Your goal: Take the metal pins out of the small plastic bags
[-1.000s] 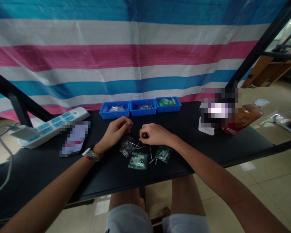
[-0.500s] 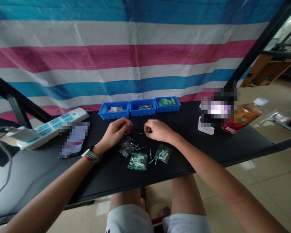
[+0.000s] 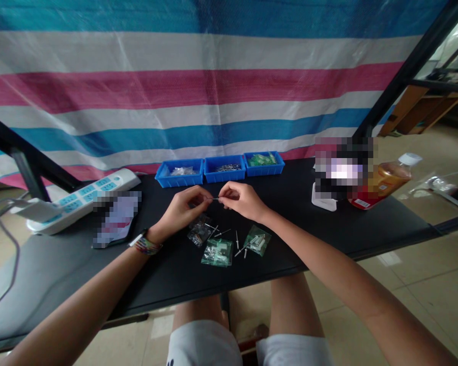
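Head view: a person sits at a black flat-topped table (image 3: 328,239), with both forearms crossing its near edge.
Left hand (image 3: 183,207): closed; thumb and forefinger pinch the left end of a thin silver metal pin (image 3: 215,199).
Right hand (image 3: 241,199): curled shut, with the fingertips nipping the same pin's right end.
Pin position: level, lifted just off the table's middle, spanning the gap between the hands.
Grip rationale: a fingertip pinch at both ends likely steadies so slender a piece.
Small clear plastic bags (image 3: 217,252): three lie flat between the hands and the near edge, probably kept there for easy reach.
Loose silver pins (image 3: 223,233): scattered among the bags.
Blue rectangular plastic bins (image 3: 225,169): three in a row at the far edge, holding small parts.
White multi-socket power strip (image 3: 84,195): far-left corner.
Amber plastic bottle with white cap (image 3: 395,178): right edge, well apart from the hands.
Obstructions: none between the hands; the bags and loose pins crowd the surface under the wrists.
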`<state>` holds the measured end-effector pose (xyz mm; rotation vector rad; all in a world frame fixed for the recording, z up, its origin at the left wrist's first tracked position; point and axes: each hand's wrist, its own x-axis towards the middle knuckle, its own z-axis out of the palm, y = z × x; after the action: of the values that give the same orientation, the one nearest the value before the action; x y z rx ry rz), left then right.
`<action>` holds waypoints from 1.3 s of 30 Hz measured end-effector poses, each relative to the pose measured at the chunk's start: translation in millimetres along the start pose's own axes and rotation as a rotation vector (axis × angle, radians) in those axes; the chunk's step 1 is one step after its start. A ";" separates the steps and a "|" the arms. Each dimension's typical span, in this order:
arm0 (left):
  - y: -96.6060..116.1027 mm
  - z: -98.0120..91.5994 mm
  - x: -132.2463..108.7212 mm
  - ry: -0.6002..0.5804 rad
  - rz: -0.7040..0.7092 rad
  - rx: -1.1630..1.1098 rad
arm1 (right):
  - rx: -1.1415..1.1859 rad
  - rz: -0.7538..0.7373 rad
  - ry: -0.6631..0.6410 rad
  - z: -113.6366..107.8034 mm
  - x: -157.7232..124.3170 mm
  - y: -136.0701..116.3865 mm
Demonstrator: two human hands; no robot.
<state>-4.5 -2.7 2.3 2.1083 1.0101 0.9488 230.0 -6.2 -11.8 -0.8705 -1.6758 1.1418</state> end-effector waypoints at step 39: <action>5.0 -1.6 -0.9 0.042 -0.001 -0.018 | 0.142 0.003 0.103 1.8 -0.6 -4.7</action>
<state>-4.2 -5.6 6.6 2.0803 1.0196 1.0013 228.3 -8.8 -7.8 -0.8288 -1.4914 1.1826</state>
